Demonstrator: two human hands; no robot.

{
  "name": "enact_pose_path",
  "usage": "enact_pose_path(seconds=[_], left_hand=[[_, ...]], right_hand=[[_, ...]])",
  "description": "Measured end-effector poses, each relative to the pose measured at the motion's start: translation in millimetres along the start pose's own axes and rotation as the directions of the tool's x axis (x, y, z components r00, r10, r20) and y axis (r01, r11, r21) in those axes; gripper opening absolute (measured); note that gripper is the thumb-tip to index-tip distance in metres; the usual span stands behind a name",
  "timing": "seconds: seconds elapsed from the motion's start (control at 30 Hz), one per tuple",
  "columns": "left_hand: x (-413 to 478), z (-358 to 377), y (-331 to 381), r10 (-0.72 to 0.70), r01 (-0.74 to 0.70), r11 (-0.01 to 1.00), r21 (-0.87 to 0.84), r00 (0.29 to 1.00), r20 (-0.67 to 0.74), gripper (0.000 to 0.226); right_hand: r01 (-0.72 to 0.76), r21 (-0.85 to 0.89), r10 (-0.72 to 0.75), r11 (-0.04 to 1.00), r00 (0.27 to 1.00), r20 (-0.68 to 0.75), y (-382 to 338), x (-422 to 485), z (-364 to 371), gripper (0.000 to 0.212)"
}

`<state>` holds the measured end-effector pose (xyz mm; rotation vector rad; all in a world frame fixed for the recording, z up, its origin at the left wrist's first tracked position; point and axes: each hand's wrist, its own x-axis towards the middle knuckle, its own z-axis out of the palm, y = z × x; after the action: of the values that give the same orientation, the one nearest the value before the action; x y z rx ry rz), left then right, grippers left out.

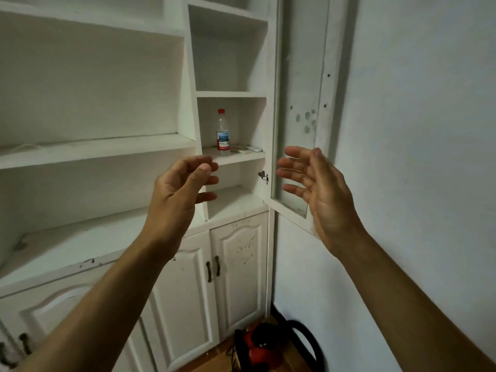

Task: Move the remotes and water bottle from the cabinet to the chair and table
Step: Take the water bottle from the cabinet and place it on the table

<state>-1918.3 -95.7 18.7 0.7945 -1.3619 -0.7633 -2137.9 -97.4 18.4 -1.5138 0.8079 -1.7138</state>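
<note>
Left hand [179, 189] loosely curled, right hand [319, 189] fingers apart, both empty, prob lining up for water bottle [222, 130] & remotes [247, 149]

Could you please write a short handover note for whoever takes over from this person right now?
Left hand: raised before the cabinet, fingers loosely curled, holding nothing.
Right hand: raised, fingers straight, holding nothing, in front of the open glass door.
Water bottle: upright on the narrow shelf; the remotes lie flat just right of it.
Done: door is open; nothing taken out yet.
Left: carry all of them to the chair and table, neither of which is in view.
</note>
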Motion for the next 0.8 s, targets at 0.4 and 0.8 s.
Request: enact_pose_path(seconds=[0.4,0.8], left_hand=[[160,-30,-105,0.019,-0.019,0.999,-0.039,1.0,-0.004,0.026],[288,-56,-197,-0.029,0.029,0.998,0.052,1.0,0.005,0.018]], right_hand=[[-0.003,-0.119,-0.001,0.993,1.0,-0.028,104,153,50,0.04],[-0.073,-0.132,0.069,0.989,0.997,-0.032,201,279,79,0.046]])
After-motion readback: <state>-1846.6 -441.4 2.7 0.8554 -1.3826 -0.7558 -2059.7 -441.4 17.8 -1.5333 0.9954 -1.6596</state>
